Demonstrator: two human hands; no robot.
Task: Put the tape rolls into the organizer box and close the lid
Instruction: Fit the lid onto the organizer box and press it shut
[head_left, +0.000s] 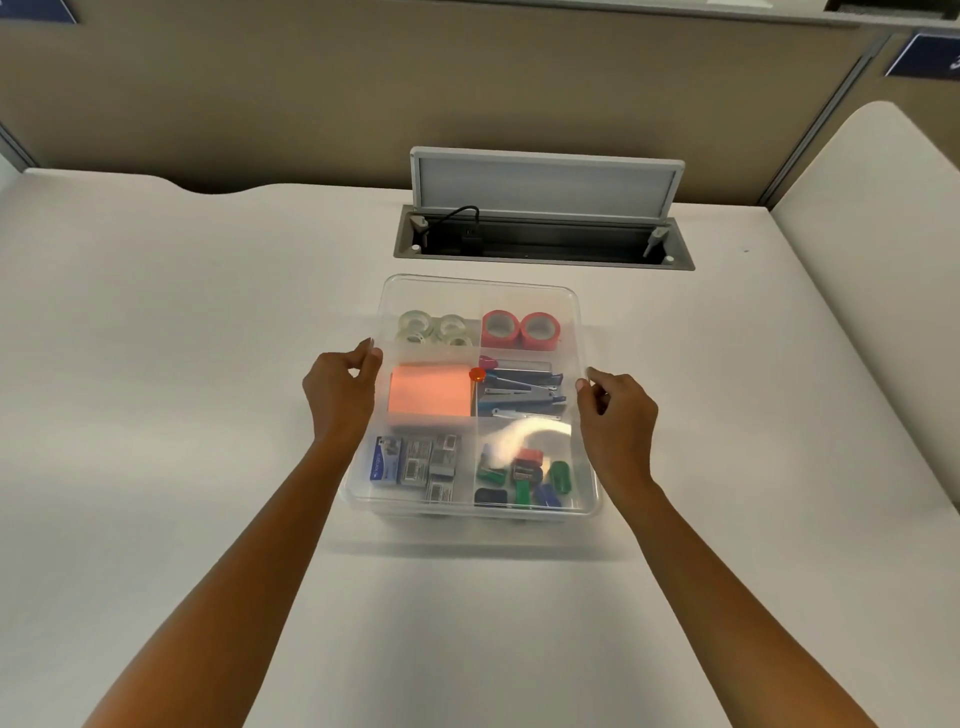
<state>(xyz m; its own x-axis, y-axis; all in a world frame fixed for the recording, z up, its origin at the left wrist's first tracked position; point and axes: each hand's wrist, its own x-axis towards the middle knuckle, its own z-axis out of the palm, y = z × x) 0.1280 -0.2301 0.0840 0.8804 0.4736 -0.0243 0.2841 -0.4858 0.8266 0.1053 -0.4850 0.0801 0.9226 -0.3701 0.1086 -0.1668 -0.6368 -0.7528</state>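
Observation:
A clear organizer box (519, 519) stands on the white desk with a transparent lid (478, 286) lying over it. Through the lid I see several clear tape rolls (435, 327) in the back left compartment and two red tape rolls (520, 329) in the back right one. My left hand (340, 392) pinches the lid's left edge. My right hand (615, 415) pinches its right edge. The lid looks level and roughly lined up with the box; whether it is fully seated I cannot tell.
Other compartments hold orange sticky notes (430, 397), staplers (522, 387), staple boxes (415, 465) and small sharpeners (530, 480). Behind the box an open cable hatch (543, 236) with a raised grey flap sits in the desk. A partition wall rises at the back.

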